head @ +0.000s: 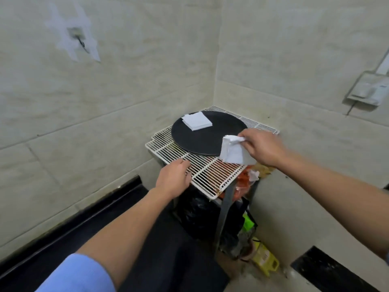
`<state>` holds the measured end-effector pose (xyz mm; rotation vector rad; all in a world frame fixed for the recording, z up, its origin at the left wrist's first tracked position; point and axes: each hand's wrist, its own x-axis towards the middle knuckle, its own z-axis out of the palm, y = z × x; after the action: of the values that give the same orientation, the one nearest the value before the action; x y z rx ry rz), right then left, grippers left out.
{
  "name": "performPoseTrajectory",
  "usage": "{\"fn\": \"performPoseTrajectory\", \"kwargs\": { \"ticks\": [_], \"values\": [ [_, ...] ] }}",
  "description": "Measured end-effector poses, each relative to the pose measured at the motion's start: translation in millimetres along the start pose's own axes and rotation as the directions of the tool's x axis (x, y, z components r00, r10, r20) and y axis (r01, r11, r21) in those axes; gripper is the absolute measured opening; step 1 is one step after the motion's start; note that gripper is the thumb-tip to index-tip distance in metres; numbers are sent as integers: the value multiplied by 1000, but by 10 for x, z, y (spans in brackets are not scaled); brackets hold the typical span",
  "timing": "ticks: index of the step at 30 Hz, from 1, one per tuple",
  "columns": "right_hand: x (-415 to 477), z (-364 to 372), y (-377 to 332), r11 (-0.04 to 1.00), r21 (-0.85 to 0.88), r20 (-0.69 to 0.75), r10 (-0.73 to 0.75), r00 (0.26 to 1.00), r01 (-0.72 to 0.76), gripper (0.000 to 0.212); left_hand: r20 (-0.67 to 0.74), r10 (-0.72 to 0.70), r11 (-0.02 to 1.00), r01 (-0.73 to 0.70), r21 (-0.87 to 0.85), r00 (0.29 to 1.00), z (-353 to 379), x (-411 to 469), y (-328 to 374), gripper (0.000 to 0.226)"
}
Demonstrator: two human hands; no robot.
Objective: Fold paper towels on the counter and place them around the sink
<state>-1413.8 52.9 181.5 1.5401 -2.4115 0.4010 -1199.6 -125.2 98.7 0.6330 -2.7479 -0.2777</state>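
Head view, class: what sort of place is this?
Probably a tiled kitchen or utility corner: a round black tray on a white wire rack, tiled walls, and bagged rubbish underneath.

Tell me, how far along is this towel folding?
One folded stack already lies on the black round tray. The right hand holds a second folded towel above the wire rack; the left hand is empty. No sink is in view, so placing remains.
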Motion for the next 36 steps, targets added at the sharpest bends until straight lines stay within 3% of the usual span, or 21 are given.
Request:
{"fn": "performPoseTrajectory", "kwargs": {
  "ticks": [4, 11, 17, 21, 30, 33, 36],
  "values": [
    [817, 180, 312, 998, -5, 20, -68, 997, 68, 23, -35, -69, 998, 69, -4, 997, 103, 520, -23, 27],
    [2195, 683, 747, 958, 143, 110, -265, 958, 249, 22, -30, -266, 959, 268, 91, 963, 298, 1640, -2, 30],
    [2930, 1017, 806, 883, 240, 267, -460, 847, 404, 24, 53, -406, 909, 397, 125, 912, 510, 2144, -56, 33],
    [3351, 1259, 786, 854, 293, 336, -513, 790, 431, 19, 62, -466, 880, 455, 134, 883, 570, 2298, -141, 32],
    [3869, 1974, 715, 876, 318, 426, -474, 771, 363, 28, 40, -527, 846, 520, 121, 849, 691, 2468, -286, 34],
    [3859, 2152, 741, 876, 343, 408, -463, 787, 338, 29, -35, -477, 871, 478, 112, 878, 754, 2496, -294, 37],
    [3755, 2230, 784, 864, 258, 291, -495, 819, 432, 35, -70, -364, 917, 371, 149, 929, 819, 2535, -296, 42]
  ]
}}
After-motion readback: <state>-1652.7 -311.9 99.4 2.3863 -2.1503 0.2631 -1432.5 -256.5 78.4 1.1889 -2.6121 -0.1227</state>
